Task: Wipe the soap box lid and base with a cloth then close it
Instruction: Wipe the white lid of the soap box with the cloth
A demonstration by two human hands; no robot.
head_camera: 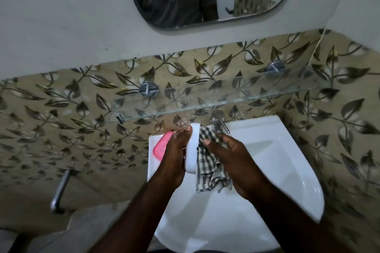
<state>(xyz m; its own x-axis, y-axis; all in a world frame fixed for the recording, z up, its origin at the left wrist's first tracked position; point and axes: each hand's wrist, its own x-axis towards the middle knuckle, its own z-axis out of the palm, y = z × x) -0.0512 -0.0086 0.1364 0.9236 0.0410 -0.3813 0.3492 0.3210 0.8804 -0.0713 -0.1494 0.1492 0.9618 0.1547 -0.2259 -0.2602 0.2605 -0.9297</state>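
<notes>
Head camera looks down over a white basin (287,160) set against leaf-patterned tiles, and from where I stand the risks read across it from left to right. On the basin's left ledge lies a pink piece (161,146), either the box's other half or the soap itself; I cannot tell which. It sits near the ledge's outer edge, partly hidden by the left hand (174,156), and I judge that a nudge from that wrist could tip it off. Next, the white soap box half (192,150) is held up on its long edge above the ledge. It is smooth plastic, possibly wet, and gripped by one hand only, so a firm push from the cloth could make it slip and drop into the bowl. The checked cloth (207,162) hangs loose below the box. Its tail could drag through any water in the basin, or catch the tap (218,123) just behind it.

As for the hands, the left one comes in from below. Its fingers stretch along the box's outer face, with the tips curled over the far end to hold it upright. The right hand (234,162) comes in from the right, fingers bunched round the cloth and thumb pointing toward the box. It presses the fabric against the box's right-hand, presumably inner, side. The two hands sit close together, with only box and cloth between them.
</notes>
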